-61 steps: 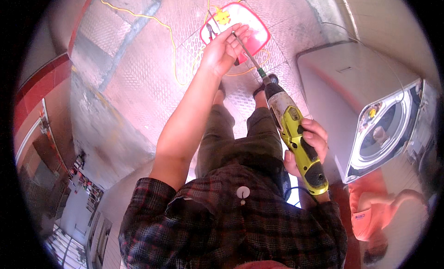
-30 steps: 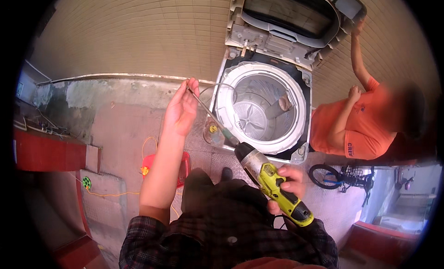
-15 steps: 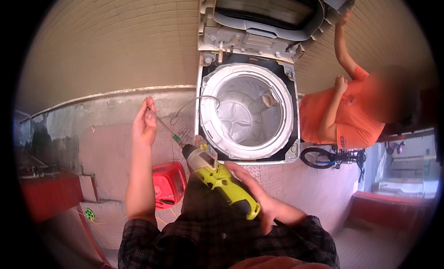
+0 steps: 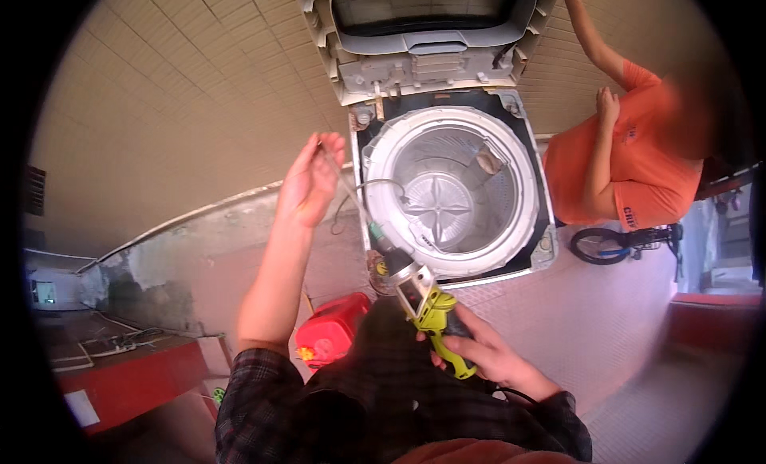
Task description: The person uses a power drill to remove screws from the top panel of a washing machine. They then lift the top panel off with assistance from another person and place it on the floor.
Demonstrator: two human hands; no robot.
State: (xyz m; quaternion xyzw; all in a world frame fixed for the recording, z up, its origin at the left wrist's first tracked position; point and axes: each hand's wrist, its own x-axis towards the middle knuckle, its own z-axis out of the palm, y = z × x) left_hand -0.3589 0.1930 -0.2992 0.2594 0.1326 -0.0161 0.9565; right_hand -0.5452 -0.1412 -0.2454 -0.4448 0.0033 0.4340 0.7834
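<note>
My right hand (image 4: 491, 348) is wrapped round the handle of a lime-green and grey power drill (image 4: 435, 312), held over my lap and pointing up to the left. A long thin bit (image 4: 349, 183) with a green collar extends from its chuck. At the far tip of that bit, the fingers of my left hand (image 4: 309, 185) are curled and pinch its end. Just beyond the drill stands a top-load washing machine (image 4: 451, 260), its top panel (image 4: 431, 65) tilted up. Inside is a metal tub (image 4: 439, 213), with a thin grey hose (image 4: 387, 181) looping over the rim.
At the right, a person in an orange shirt (image 4: 642, 173) stands beside the machine, one arm raised toward the panel. A red plastic container (image 4: 331, 328) with a yellow cap sits left of my legs. A bicycle (image 4: 602, 246) is behind the person; a tiled wall (image 4: 199, 105) rises beyond.
Both hands and the drill have moved right and closer to the machine. My right hand now grips the handle more firmly. The view has shifted, and the raised panel sits higher in it.
</note>
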